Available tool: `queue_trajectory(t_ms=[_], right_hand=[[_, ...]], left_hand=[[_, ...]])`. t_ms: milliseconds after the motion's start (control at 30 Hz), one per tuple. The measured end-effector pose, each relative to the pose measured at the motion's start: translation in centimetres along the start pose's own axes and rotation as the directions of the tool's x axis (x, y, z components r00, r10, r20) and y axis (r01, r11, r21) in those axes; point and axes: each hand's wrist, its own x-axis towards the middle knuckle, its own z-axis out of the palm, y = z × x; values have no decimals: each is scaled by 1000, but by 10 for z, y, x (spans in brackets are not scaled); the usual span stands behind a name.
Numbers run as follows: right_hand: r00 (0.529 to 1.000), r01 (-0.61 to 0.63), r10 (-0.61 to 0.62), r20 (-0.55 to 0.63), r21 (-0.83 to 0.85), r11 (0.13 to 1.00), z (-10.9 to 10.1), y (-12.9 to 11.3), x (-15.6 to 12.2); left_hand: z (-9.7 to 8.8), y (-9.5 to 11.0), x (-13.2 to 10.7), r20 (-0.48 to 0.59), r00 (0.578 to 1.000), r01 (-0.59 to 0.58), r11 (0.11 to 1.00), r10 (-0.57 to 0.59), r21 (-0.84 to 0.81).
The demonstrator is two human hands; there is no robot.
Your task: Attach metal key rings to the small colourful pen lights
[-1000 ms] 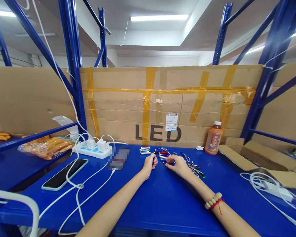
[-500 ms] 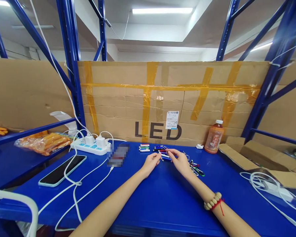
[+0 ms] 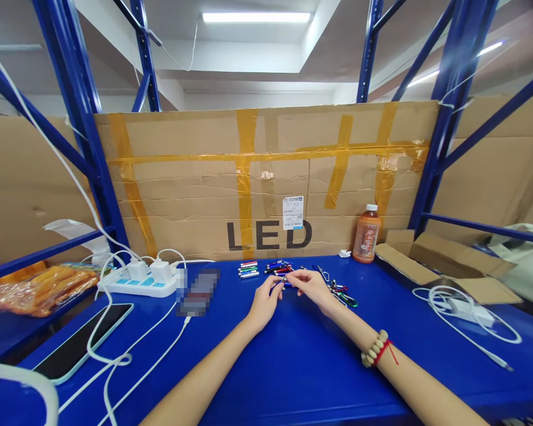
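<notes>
My left hand (image 3: 265, 300) and my right hand (image 3: 311, 286) meet fingertip to fingertip above the blue table. Both are closed in a pinch around something small, with a dark and shiny bit showing between them; I cannot make out its kind. Just behind the fingers lies a pile of small blue and red metallic tubes (image 3: 279, 267), partly hidden by the hands. To their left, several short coloured tubes with silvery ends (image 3: 249, 270) lie side by side in a neat stack. Right of my right hand are small metal clips, among them a green carabiner (image 3: 350, 301).
Left are a white power strip (image 3: 144, 286) with plugs, a phone (image 3: 86, 340), a blurred-out device (image 3: 199, 293) and loose white cables. Right stand an orange drink bottle (image 3: 366, 235), an open cardboard box (image 3: 448, 260) and a coiled cable (image 3: 466, 310). A cardboard wall (image 3: 195, 195) closes the back.
The view has swung right, so everything sits further left. My hands have come together; the gap between their fingertips has closed.
</notes>
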Motion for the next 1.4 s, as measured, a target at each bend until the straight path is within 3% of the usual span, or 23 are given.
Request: queue_trajectory(t_ms=[233, 400, 567, 733, 833, 1167, 1400], right_hand=[[983, 175, -164, 84, -154, 972, -8, -1, 1], [982, 113, -90, 165, -134, 985, -13, -2, 0], [990, 5, 1, 140, -46, 999, -13, 2, -1], [987, 45, -39, 153, -37, 998, -10, 1, -2], [978, 57, -48, 205, -38, 998, -13, 0, 0], [930, 212, -178, 321, -74, 974, -25, 5, 0], [880, 412, -333, 340, -196, 890, -27, 5, 1]], left_hand=[[1, 0, 0, 20, 1000, -12, 997, 11, 76], [-2, 3, -3, 82, 994, -77, 989, 67, 126], [-3, 4, -4, 97, 992, -95, 987, 82, 126], [-2, 4, -2, 41, 998, -55, 992, 51, 111], [-1, 5, -2, 71, 997, -45, 992, 37, 118], [-3, 6, -10, 224, 974, -76, 984, 38, 161], [-3, 10, -12, 218, 971, -143, 963, 93, 227]])
